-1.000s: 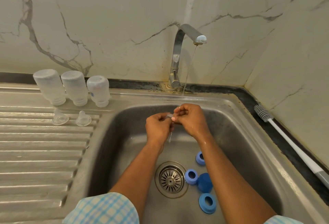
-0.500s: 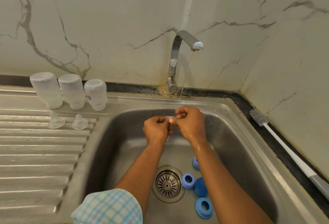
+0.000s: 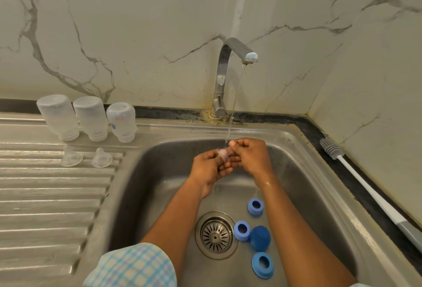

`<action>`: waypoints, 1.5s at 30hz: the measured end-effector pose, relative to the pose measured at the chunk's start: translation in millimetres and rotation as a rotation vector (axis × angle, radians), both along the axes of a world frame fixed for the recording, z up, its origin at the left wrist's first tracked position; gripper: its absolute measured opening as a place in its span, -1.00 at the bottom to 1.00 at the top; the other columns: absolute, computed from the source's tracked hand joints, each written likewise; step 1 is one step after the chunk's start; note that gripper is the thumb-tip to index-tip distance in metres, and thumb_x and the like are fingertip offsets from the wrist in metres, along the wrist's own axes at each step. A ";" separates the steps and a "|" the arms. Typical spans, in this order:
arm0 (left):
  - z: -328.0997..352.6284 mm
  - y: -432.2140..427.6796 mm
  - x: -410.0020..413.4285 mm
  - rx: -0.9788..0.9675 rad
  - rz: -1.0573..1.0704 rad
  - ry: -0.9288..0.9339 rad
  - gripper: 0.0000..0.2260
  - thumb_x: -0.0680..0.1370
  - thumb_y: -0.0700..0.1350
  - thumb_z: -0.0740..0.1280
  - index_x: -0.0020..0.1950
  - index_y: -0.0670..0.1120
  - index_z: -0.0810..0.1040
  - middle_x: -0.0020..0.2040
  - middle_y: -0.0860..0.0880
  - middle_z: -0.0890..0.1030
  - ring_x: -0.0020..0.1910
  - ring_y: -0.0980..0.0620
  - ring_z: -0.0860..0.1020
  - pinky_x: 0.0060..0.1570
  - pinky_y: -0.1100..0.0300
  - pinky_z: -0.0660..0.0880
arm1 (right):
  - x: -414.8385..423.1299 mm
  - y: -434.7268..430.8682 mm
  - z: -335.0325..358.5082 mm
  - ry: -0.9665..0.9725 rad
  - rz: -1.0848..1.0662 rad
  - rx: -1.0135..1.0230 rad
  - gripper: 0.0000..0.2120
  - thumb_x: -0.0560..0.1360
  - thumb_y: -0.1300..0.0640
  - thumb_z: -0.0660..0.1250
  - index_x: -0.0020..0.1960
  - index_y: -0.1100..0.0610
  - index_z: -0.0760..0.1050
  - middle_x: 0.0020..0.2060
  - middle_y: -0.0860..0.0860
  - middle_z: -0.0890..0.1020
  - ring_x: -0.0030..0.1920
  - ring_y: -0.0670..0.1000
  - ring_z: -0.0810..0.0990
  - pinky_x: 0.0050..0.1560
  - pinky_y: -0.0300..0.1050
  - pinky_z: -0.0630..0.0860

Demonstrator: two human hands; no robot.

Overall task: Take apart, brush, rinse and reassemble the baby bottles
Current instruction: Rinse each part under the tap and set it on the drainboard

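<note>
Over the sink [image 3: 303,172], my left hand [image 3: 209,169] and my right hand [image 3: 250,155] together pinch a clear silicone teat [image 3: 223,153] under the thin stream from the tap [image 3: 237,51]. Three clear bottles [image 3: 91,119] stand upside down on the draining board, with two more clear teats [image 3: 71,156] in front of them. On the sink floor lie three blue screw rings [image 3: 255,206] and a dark blue cap [image 3: 260,238] beside the drain [image 3: 215,235].
A bottle brush [image 3: 356,172] with a grey head and white handle lies along the dark counter strip at the right, against the marble wall. The ribbed steel draining board [image 3: 45,206] fills the left side.
The view has shifted a little. Both hands have kept working the teat under the stream, staying at the same spot over the sink.
</note>
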State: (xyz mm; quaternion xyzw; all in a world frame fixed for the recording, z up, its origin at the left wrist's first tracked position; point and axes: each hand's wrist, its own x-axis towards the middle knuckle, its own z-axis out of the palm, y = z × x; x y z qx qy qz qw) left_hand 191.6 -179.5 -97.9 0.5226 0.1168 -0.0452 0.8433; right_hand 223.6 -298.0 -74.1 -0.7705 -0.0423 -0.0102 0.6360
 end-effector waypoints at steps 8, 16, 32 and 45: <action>-1.3 4.6 0.0 -0.007 0.053 0.019 -0.86 0.63 -0.34 0.25 0.04 -0.26 0.61 -0.19 -0.15 0.65 -0.30 0.05 0.63 -0.23 0.24 0.64 | -2.3 8.6 -2.5 -0.047 0.091 -0.169 -0.81 0.46 0.14 0.49 0.00 0.20 0.57 -0.18 0.10 0.68 -0.18 0.04 0.69 -0.19 -0.17 0.64; -4.5 1.3 3.9 0.443 0.180 -0.129 -0.85 0.58 -0.34 0.33 -0.07 -0.21 0.70 -0.26 -0.12 0.69 -0.27 -0.07 0.67 -0.24 0.14 0.63 | -6.6 6.8 1.6 0.097 0.075 -0.168 -0.75 0.56 0.03 0.38 -0.06 0.24 0.58 -0.27 0.15 0.71 -0.30 0.07 0.72 -0.26 -0.04 0.67; -3.1 0.3 12.0 0.678 0.160 -0.089 -0.87 0.56 -0.20 0.36 -0.10 -0.15 0.70 -0.19 -0.15 0.70 -0.12 -0.14 0.68 -0.01 -0.08 0.64 | -9.2 9.4 -4.1 0.045 0.174 -0.429 -0.80 0.57 0.28 0.26 0.04 0.06 0.60 -0.10 0.08 0.69 -0.09 0.11 0.68 -0.08 0.14 0.66; -9.2 13.8 9.8 0.398 0.223 -0.070 -0.86 0.56 -0.31 0.38 0.08 -0.22 0.69 -0.08 -0.16 0.71 -0.08 -0.09 0.68 -0.09 0.15 0.64 | -1.9 5.9 -3.1 0.239 0.184 -0.194 -0.86 0.55 0.25 0.35 0.08 0.21 0.61 -0.05 0.16 0.71 -0.07 0.10 0.71 -0.07 0.02 0.68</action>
